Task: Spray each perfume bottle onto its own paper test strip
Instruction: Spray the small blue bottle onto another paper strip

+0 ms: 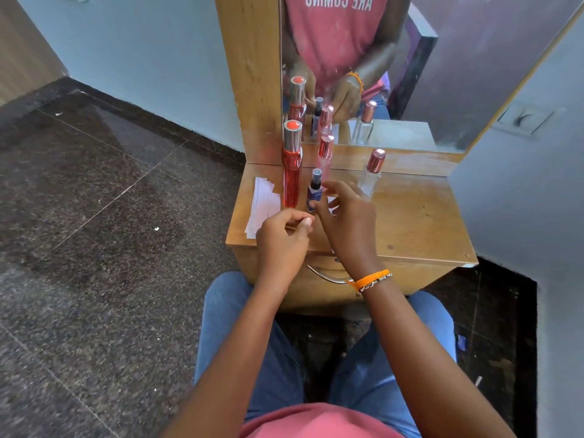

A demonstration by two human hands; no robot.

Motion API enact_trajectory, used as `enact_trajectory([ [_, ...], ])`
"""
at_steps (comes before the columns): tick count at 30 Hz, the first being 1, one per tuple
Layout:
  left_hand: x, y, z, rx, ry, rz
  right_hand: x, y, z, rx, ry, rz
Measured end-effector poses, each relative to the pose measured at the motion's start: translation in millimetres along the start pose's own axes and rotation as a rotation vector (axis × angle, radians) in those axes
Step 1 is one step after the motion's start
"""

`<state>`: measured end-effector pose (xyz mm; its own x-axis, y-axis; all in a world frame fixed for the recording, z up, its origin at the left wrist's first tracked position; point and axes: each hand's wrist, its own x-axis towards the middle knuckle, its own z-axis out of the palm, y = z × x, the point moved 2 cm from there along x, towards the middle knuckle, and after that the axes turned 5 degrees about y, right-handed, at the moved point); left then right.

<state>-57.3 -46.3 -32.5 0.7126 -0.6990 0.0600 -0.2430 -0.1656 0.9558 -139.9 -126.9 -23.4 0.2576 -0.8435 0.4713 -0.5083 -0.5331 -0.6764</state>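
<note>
Several perfume bottles stand on a small wooden dressing table [417, 216]: a tall red bottle [292, 172] with a silver cap, a slim pink bottle [325, 154], a small dark blue spray bottle [315, 191] and a clear bottle [370, 177] with a rose-gold cap. White paper strips [263, 207] lie at the table's left edge. My left hand [281, 240] hovers over the front edge, thumb and forefinger pinched, with nothing visible between them. My right hand [346, 216] has its fingers spread just right of the blue bottle. It covers a sliver of white paper.
A mirror [442, 74] behind the table reflects the bottles and my hands. A wooden side panel [252, 74] rises at the back left. A metal drawer handle [325, 275] sits below the front edge. My knees in jeans are under the table; dark stone floor lies to the left.
</note>
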Motion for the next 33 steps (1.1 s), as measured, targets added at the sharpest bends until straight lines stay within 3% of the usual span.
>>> enact_trajectory([
  [9,1,6,-1,-0.067,-0.002,0.097,-3,-2,-7,0.091,0.019,0.061],
  [14,0,17,13,-0.107,-0.185,0.122,-13,-1,-30,0.152,-0.053,0.001],
  [18,-2,21,15,-0.079,-0.140,0.147,-12,1,-51,0.252,-0.185,0.082],
  [23,-9,27,18,0.092,-0.218,0.281,-4,-3,-67,0.420,-0.037,0.166],
  [28,-16,33,24,0.084,-0.237,0.322,3,-6,-66,0.534,-0.146,0.212],
  [33,-15,37,27,0.077,-0.383,0.331,7,6,-75,0.561,-0.210,0.197],
])
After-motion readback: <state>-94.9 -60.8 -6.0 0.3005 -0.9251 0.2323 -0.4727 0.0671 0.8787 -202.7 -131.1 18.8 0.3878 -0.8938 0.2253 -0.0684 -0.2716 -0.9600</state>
